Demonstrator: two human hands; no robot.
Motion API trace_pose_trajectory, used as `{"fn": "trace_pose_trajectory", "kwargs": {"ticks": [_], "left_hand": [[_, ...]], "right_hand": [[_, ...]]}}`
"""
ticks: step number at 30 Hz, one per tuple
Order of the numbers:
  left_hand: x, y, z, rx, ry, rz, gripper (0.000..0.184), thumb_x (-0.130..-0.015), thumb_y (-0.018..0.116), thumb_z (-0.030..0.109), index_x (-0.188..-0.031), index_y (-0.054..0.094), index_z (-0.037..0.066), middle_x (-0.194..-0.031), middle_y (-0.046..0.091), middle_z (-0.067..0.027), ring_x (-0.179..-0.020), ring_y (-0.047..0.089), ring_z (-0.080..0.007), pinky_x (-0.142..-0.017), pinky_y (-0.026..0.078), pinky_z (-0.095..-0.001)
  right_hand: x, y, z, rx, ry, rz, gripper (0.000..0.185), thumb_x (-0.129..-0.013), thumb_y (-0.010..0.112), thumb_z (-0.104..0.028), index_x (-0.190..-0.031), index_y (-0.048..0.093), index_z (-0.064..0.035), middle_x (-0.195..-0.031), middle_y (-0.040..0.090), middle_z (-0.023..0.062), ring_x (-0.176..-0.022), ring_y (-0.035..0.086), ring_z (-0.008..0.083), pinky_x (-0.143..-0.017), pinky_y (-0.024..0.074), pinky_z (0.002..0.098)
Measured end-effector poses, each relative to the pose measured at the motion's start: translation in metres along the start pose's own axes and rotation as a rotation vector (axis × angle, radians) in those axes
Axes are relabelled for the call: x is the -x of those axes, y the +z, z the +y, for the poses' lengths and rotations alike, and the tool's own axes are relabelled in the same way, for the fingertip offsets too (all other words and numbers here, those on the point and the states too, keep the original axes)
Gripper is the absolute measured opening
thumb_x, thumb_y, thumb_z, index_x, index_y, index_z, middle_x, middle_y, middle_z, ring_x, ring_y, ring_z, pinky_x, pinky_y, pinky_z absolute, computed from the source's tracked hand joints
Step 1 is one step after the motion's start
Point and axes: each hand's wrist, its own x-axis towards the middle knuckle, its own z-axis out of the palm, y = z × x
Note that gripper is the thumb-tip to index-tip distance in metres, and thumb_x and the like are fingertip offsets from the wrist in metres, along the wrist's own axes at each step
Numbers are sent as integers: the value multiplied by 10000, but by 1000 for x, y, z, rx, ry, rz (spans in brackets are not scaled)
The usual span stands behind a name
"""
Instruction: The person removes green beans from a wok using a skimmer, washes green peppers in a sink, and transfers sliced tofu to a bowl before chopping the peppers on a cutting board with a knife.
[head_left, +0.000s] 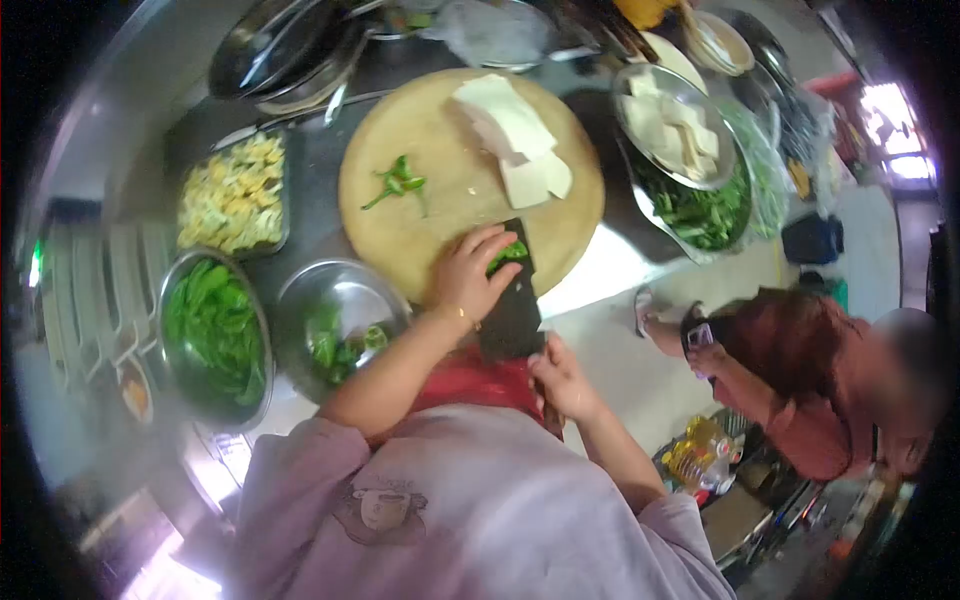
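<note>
A dark, broad-bladed cleaver lies flat over the near edge of the round wooden chopping board. My right hand is closed around its handle, close to my body. My left hand is curled over the blade's far end, its fingers against some cut green pepper on the blade. Green pepper stem ends lie on the left of the board. White tofu slabs rest at its far right side. Just left of my left forearm sits a steel bowl with some cut green pieces inside.
On the left stand a tray of chopped yellow-and-white food and a bowl of green leaves. At right, a bowl of white pieces overlaps chopped greens. Pans line the back. Another person holds a phone at right.
</note>
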Motion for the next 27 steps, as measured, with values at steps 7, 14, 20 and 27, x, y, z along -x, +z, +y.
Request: {"fn": "trace_pose_trajectory", "kwargs": {"ticks": [7,14,20,27], "left_hand": [[112,-146,-38,-601,-245,391,360,-790,675,158,-1136,620,75,-1261,517,-165,-1154,503,-367,-1033,338,-479],[156,-280,-134,133,-847,660,401,-842,651,215,-1173,577,1,-917,684,-109,-762,654,-211,-707,523,-308],[98,-278,-193,200,-1169,893,818,-753,758,267,-1425,330,79,-1305,531,-128,-1128,542,-261,-940,439,-376],[15,-306,-211,1004,-1250,1672,686,-796,716,288,-1359,381,82,-1319,503,-121,-1148,525,-257,-946,434,-385]], "right_hand": [[-16,61,-48,353,-65,-244,303,-900,525,-85,-1187,449,-21,-720,488,11,-553,453,80,-506,409,256],[-39,47,-59,497,-167,-137,291,-934,448,-91,-1215,382,-55,-696,479,20,-439,454,84,-392,393,227],[-32,65,-48,411,-150,-63,344,-937,439,-90,-1267,350,-45,-657,472,8,-420,436,79,-372,373,212],[-13,80,-37,402,-100,21,247,-912,473,-58,-1158,460,-36,-737,506,0,-596,484,73,-515,403,220]]}}
